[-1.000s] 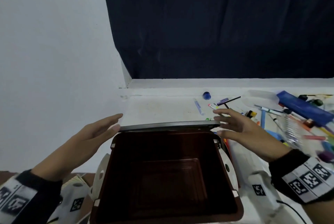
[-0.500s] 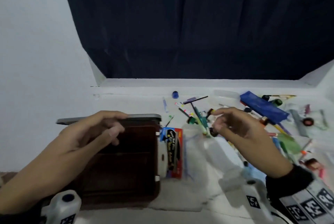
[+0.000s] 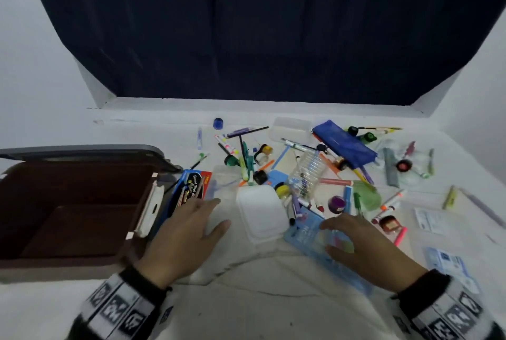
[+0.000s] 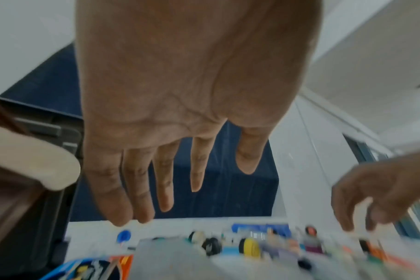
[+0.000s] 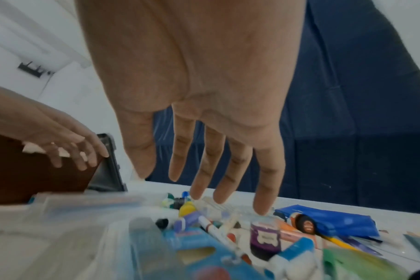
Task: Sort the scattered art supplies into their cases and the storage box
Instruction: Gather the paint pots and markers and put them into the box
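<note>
White table (image 3: 273, 298) before a dark curtain (image 3: 260, 24). Right of the open brown plastic box (image 3: 68, 216): scattered pens, both hands (image 3: 189, 235) (image 3: 364, 246) flat, fingers spread, holding nothing.

Left hand (image 3: 183, 232) and right hand (image 3: 364, 243) were bare. Each wrist wore black sleeve cuff (image 3: 145, 282) under white band (image 3: 117, 309) printed with square black-and-white coded markers; right band (image 3: 449, 312) matched. White block with same kind of marker sat below left band.
</note>
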The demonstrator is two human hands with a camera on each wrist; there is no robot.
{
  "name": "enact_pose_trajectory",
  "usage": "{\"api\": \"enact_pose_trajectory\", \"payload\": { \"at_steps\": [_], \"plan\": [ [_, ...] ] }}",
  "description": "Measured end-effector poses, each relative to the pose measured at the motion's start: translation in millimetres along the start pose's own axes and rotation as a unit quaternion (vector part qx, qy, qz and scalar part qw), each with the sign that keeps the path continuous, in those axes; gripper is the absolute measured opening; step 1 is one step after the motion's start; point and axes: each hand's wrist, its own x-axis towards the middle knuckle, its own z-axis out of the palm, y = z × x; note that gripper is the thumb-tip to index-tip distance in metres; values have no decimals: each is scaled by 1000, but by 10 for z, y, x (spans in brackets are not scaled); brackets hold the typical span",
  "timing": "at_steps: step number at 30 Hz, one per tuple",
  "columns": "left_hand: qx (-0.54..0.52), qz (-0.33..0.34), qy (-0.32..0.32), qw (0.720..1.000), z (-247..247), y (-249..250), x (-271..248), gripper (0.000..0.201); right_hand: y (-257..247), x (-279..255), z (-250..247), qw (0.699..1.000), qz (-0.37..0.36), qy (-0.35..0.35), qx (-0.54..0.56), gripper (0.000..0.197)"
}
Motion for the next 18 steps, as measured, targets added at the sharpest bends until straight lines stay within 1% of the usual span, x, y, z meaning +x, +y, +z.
{"api": "enact_pose_trajectory", "payload": {
  "at_steps": [1,2,4,5,6,8,10,13,15,18],
  "plan": [
    [38,-17,-15,999,80,5,41,62,27,-4,31,999,17,-36,-31,43],
    [71,-29,-31,997,138,16,81,63,43,-1,62,995,32,-69,-60,60],
    [130,-42,-51,989,232,7,169,63,51,17,128,989,37,-95,-106,96],
    [151,-47,-56,986,266,-6,207,63,38,28,153,985,31,-100,-133,108],
    [168,-54,-62,982,290,-13,236,63,4,36,165,981,25,-109,-157,113],
    [192,-65,-66,977,348,-35,277,66,-60,42,195,973,17,-125,-192,111],
    [226,-65,-53,971,374,-29,293,70,-129,51,227,966,6,-139,-220,108],
    [247,-54,-51,966,378,-30,324,79,-191,85,272,965,0,-149,-215,105],
    [236,-52,-55,969,358,-39,335,83,-205,110,290,968,1,-149,-200,104],
    [153,-77,-61,983,310,-29,330,82,-201,116,255,977,11,-136,-163,104]
  ]
}}
